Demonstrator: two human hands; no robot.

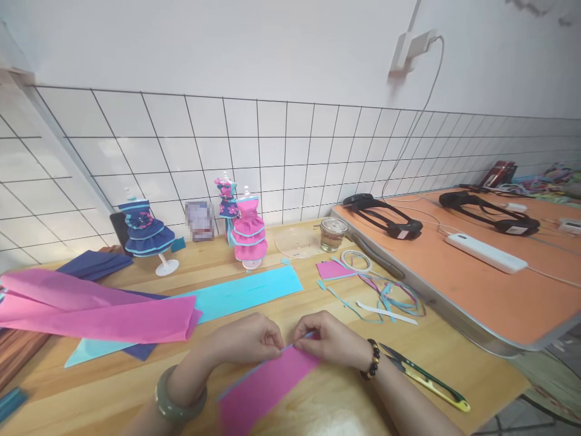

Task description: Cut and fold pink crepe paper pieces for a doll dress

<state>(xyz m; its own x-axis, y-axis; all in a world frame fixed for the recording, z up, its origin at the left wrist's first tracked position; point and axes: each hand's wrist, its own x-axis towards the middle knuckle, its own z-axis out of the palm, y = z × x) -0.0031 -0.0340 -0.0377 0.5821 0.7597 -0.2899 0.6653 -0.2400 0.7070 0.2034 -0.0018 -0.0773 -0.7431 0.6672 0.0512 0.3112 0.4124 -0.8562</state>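
A pink strip (271,386) of thin paper-like or cloth-like material, with a light blue line along its far edge, slants over the wooden table. My left hand (259,340) pinches that blue edge near its middle, thumb against forefinger. Just right of it, my right hand (321,339) pinches the same edge close to the strip's upper end. The near end of the strip runs out of view at the bottom. Beside my right wrist lie scissors (429,378) with yellow and dark green handles.
Folded pink sheets (104,312), a light blue sheet (254,292) and dark blue sheets (93,264) lie left and behind. Dressed mini mannequins (249,233) stand near the wall. A glass (333,235), tape roll (356,261) and thin offcuts (394,300) are right. An orange table (490,297) adjoins.
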